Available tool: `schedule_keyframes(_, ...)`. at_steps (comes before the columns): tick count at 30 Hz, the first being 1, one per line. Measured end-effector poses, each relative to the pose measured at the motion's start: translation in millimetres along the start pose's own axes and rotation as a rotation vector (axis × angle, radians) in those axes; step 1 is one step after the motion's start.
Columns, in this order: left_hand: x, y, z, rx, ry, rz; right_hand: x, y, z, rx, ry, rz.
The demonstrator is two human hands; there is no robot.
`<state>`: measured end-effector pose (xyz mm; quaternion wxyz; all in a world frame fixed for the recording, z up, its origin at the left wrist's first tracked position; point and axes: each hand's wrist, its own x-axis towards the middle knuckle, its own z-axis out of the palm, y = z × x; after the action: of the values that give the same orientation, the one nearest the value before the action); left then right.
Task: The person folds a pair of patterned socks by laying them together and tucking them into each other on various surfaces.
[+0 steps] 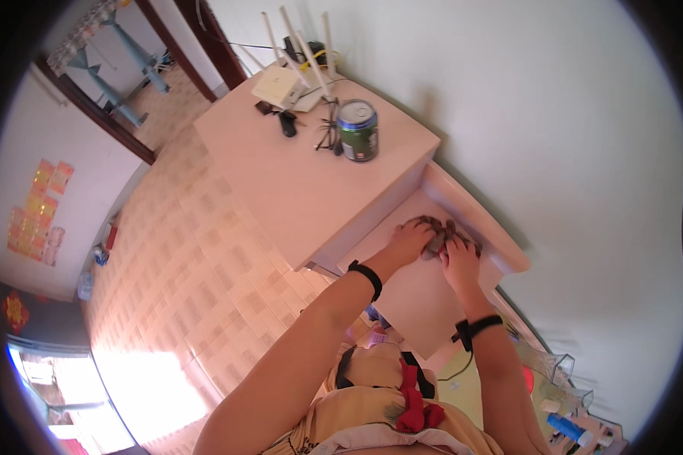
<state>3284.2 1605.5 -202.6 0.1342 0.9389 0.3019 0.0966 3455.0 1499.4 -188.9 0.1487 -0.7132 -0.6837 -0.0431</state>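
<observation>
Both my hands rest on a small grey-brown bundle [435, 246], soft-looking like crumpled cloth; its exact kind is too small to tell. It lies on the pale pink surface [410, 292] of a pulled-out drawer or lower shelf, near its raised far side. My left hand [411, 238] grips the bundle's left part with curled fingers. On its right part, my right hand [460, 262] has its fingers bent and closed over it. The fingers hide some of the bundle. Each forearm wears a black band.
Beyond my hands is a pink cabinet top [281, 182] with a green can [358, 133], a white router [281, 86], glasses [328, 129] and black keys [287, 123]. A white wall [569, 136] borders the right. At lower right, a clear rack [565, 394] holds a blue bottle [568, 428].
</observation>
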Motion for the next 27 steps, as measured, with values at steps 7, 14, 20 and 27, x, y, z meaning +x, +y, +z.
schedule_keyframes(7,-132,51,-13,0.009,-0.002,0.086,-107,-41,-44,0.058,-0.159,-0.297)
schedule_keyframes(14,-163,76,-134,-0.114,-0.143,0.057,-51,-62,-124,0.664,-0.514,-0.189)
schedule_keyframes(20,-157,5,-275,0.101,0.498,0.067,51,-160,-171,0.916,0.079,-0.250)
schedule_keyframes(27,-141,-137,-263,-0.029,0.338,-0.026,112,-234,-125,0.435,0.279,-0.321)
